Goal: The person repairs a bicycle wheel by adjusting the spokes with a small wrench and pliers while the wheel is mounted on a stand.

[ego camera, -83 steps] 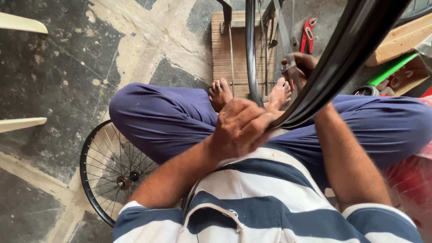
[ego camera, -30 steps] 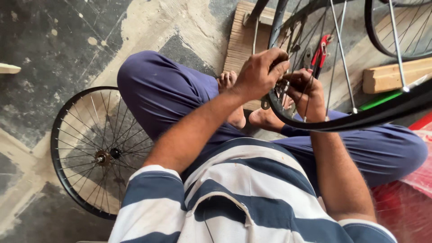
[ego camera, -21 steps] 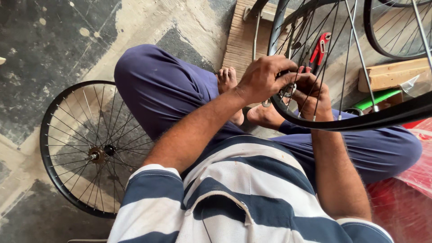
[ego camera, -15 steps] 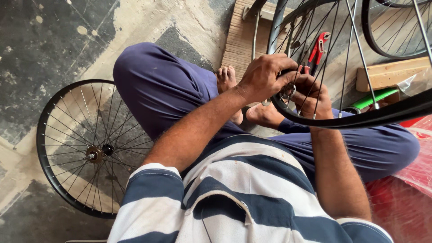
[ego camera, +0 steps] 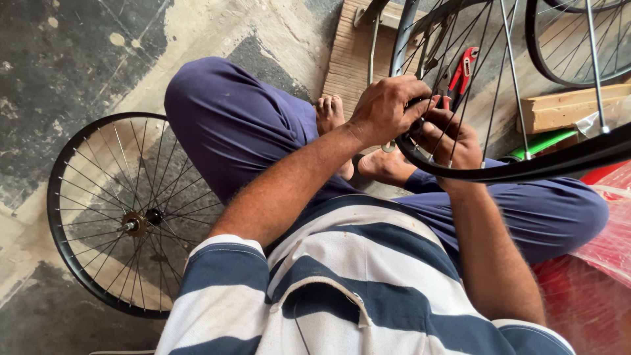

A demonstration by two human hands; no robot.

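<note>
The spare wheel (ego camera: 125, 213) lying flat on the floor (ego camera: 59, 59) has slid slightly right in view since half a second ago. The black rim (ego camera: 526, 167) still stands across the lap, spokes rising behind it. Left hand (ego camera: 388, 108) stays clenched over the rim's edge; right hand (ego camera: 450, 138) stays curled beneath it, pinching at a spoke. Red pliers (ego camera: 462, 69) lie beyond, unmoved.

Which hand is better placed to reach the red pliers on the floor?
Right, probably. The right hand sits nearer the red pliers, inside the black rim. The left hand grips that rim from above, farther from them.
</note>
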